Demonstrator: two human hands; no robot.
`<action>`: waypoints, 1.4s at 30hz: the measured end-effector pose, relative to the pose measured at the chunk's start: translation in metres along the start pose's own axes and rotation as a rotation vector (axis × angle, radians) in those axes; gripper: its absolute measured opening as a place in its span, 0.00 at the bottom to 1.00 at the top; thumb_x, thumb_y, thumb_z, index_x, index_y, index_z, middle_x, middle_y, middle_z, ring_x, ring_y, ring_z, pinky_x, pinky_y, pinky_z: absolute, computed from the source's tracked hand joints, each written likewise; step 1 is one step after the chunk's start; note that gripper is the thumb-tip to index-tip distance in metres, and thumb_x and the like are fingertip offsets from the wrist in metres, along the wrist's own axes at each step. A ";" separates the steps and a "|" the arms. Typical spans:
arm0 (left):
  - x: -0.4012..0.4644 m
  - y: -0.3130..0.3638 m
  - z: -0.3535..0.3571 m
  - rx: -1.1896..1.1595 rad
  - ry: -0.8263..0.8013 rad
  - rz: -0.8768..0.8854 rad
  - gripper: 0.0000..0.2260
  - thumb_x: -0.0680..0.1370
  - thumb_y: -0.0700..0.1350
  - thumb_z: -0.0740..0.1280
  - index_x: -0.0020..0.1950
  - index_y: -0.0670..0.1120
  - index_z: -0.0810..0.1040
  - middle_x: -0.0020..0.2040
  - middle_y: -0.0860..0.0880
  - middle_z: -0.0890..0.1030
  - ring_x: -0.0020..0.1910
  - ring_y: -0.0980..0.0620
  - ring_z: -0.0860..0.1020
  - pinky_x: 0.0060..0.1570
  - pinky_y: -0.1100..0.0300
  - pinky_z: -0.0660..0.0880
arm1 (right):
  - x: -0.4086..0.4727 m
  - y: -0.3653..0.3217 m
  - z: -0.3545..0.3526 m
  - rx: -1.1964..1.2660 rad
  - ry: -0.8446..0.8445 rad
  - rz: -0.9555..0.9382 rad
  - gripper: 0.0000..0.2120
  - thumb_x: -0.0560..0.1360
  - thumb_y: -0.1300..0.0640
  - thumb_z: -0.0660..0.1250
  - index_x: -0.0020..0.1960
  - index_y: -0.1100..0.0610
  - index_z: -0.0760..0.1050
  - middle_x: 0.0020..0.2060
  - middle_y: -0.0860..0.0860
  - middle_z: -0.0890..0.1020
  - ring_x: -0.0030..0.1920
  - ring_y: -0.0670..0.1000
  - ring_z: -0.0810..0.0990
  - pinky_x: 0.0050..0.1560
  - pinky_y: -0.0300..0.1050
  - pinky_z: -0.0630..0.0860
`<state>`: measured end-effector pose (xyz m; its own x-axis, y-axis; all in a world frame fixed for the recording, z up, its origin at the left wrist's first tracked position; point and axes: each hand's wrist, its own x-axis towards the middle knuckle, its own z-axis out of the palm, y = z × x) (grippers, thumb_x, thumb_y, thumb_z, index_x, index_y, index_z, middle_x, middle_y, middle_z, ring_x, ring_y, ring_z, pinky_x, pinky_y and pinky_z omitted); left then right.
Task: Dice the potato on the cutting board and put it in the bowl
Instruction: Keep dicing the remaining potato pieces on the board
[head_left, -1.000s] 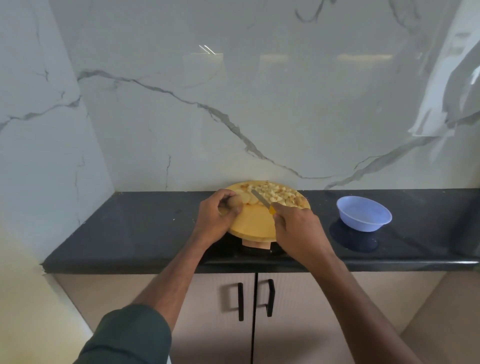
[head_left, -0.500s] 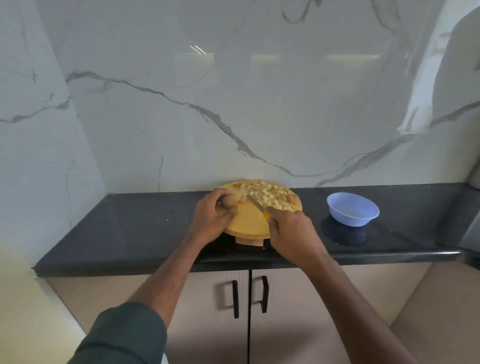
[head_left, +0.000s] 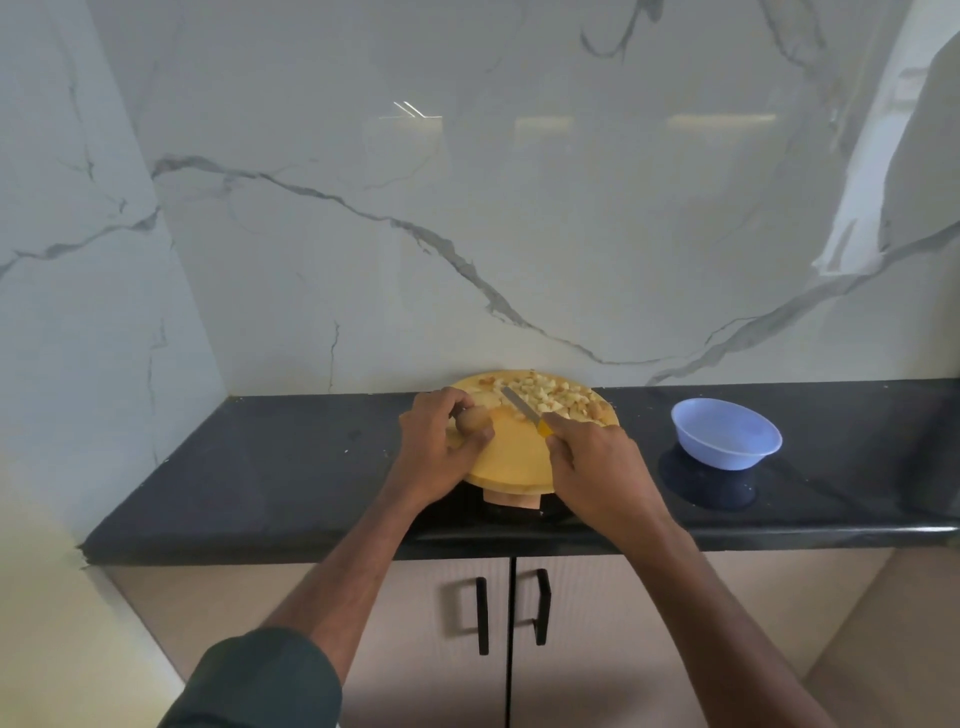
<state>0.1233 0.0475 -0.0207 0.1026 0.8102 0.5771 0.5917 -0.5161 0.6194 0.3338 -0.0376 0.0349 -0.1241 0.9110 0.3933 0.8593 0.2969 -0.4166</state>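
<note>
Head view: no legible writing; right hand (head_left: 597, 462) grips knife (head_left: 521, 408).

A round cutting board (head_left: 511, 457) and, well right of it, a bowl (head_left: 725, 434) are borne by the black countertop (head_left: 270, 467).

Dark green sleeve (head_left: 260, 680), bare forearms

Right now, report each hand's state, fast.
Left hand: grips the uncut potato piece on the cutting board.
Right hand: grips the knife by its handle.
</note>
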 end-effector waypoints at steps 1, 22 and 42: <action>0.000 0.001 0.000 -0.002 -0.005 0.001 0.15 0.72 0.59 0.70 0.54 0.54 0.75 0.53 0.56 0.76 0.58 0.55 0.72 0.56 0.56 0.72 | -0.002 0.002 0.000 -0.008 -0.011 -0.002 0.12 0.84 0.55 0.58 0.62 0.53 0.78 0.36 0.47 0.80 0.37 0.47 0.79 0.44 0.49 0.80; 0.001 0.005 -0.005 -0.115 -0.004 -0.111 0.14 0.76 0.48 0.75 0.58 0.53 0.75 0.60 0.51 0.76 0.60 0.55 0.75 0.60 0.56 0.74 | 0.012 0.000 0.013 -0.061 0.021 0.009 0.14 0.84 0.53 0.57 0.64 0.51 0.78 0.37 0.48 0.81 0.38 0.50 0.79 0.43 0.52 0.81; -0.001 0.011 -0.008 -0.153 0.078 -0.137 0.17 0.66 0.51 0.82 0.53 0.51 0.85 0.49 0.56 0.84 0.50 0.58 0.80 0.51 0.56 0.79 | -0.016 -0.031 0.027 0.102 0.044 -0.006 0.21 0.85 0.54 0.56 0.78 0.53 0.66 0.34 0.51 0.80 0.33 0.50 0.79 0.39 0.50 0.79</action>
<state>0.1228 0.0392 -0.0101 -0.0358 0.8547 0.5179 0.4672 -0.4438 0.7647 0.2957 -0.0534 0.0197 -0.1052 0.8965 0.4305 0.8030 0.3319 -0.4949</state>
